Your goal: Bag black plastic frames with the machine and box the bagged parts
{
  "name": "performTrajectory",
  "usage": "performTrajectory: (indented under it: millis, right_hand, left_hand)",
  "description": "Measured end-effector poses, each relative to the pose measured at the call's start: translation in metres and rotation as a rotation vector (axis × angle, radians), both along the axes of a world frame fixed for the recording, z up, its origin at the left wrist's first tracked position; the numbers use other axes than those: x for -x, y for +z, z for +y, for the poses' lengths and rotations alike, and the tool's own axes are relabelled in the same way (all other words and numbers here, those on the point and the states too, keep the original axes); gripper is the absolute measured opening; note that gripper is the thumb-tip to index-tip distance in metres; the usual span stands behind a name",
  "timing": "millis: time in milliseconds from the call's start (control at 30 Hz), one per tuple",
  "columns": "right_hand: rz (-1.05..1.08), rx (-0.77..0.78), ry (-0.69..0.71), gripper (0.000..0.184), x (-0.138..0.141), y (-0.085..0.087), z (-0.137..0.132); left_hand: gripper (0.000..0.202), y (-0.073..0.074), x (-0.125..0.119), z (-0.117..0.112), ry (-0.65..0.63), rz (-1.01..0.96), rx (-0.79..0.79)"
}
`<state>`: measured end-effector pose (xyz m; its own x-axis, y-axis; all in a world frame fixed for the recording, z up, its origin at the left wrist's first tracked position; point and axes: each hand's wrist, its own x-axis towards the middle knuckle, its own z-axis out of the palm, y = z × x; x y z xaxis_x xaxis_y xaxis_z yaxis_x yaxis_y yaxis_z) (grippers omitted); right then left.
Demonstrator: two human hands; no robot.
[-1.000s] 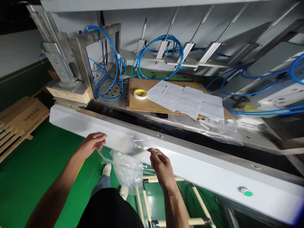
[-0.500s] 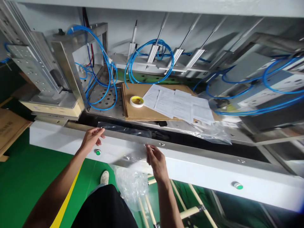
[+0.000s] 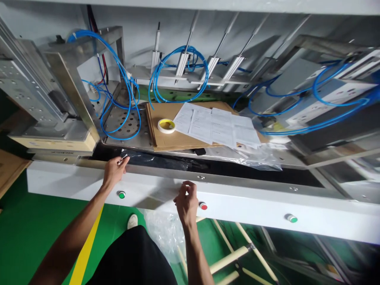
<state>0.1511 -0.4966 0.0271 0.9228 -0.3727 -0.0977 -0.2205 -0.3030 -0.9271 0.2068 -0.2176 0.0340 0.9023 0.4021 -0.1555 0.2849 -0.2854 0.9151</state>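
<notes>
- Left hand [image 3: 114, 171] is up at the steel lip of the machine, fingers pinched on the left corner of a clear plastic bag [image 3: 154, 162]
- The bag lies stretched flat, its long axis running left to right along the dark slot just behind the white front panel [image 3: 246, 208]; the pinched corner points left, toward the metal bracket
- Right hand [image 3: 186, 202] is lower, on the panel's face, fingers curled at the bag's near edge where the film drapes over the front; whether it truly grips the film, I cannot tell
- A red button [image 3: 203, 206] sits just beside the right hand, a green button [image 3: 121, 194] just under the left wrist, another green one well off to the right
- More crumpled clear plastic [image 3: 166, 233] hangs below the panel, between the person's legs and the frame
- Behind the slot, the perforated steel tray [image 3: 118, 124] holds loops of blue tubing; next to it a cardboard sheet [image 3: 166, 140] carries a tape roll [image 3: 166, 126] and printed papers [image 3: 216, 127]
</notes>
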Motion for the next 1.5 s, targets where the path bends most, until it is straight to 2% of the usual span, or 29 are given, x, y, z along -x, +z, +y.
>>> performTrajectory:
  millis: [133,367,500,600,667,733,800,900,967,1067,1267,1367,1500]
  right_hand:
    - [-0.001,0.116,0.026,0.043,-0.006,0.005,-0.003]
    - [0.049,0.011,0.044,0.046,-0.010,0.011,-0.013]
    - [0.085,0.063,0.069,0.044,-0.013,0.009,-0.016]
    - [0.047,0.240,0.018,0.045,-0.013,0.004,-0.019]
    - [-0.072,0.412,-0.064,0.047,-0.012,0.001,-0.018]
    - [-0.252,0.586,-0.056,0.044,-0.009,-0.004,-0.013]
    - [-0.417,0.746,0.115,0.042,-0.006,-0.010,-0.004]
    - [-0.499,0.955,0.423,0.053,-0.005,-0.024,0.009]
    - [-0.474,1.052,0.495,0.061,-0.006,-0.035,0.014]
    - [-0.433,1.107,0.505,0.065,-0.008,-0.047,0.012]
    - [-0.450,1.095,0.511,0.067,-0.008,-0.051,0.006]
    - [-0.449,1.098,0.511,0.068,-0.008,-0.051,0.006]
    - [-0.446,1.108,0.517,0.067,-0.008,-0.051,0.006]
  left_hand:
    - [0.049,0.003,-0.003,0.000,-0.011,-0.015,-0.061]
    - [0.057,0.000,-0.003,0.000,-0.041,0.019,0.014]
    - [0.056,-0.003,-0.004,0.001,-0.045,0.028,-0.035]
    - [0.047,-0.005,-0.007,0.002,-0.027,0.010,-0.137]
    - [0.039,-0.005,-0.009,0.002,-0.003,0.003,-0.222]
    - [0.032,-0.006,-0.011,0.001,0.026,0.008,-0.301]
    - [0.027,-0.006,-0.012,-0.002,0.052,0.015,-0.363]
    - [0.023,-0.007,-0.013,-0.004,0.085,0.009,-0.399]
    - [0.025,-0.009,-0.013,-0.003,0.096,-0.009,-0.369]
    - [0.032,-0.013,-0.014,0.004,0.080,-0.067,-0.240]
    - [0.062,-0.019,-0.014,0.015,0.033,-0.135,0.067]
    - [0.072,-0.019,-0.015,0.018,0.040,-0.131,0.122]
    - [0.070,-0.020,-0.015,0.022,0.023,-0.150,0.102]
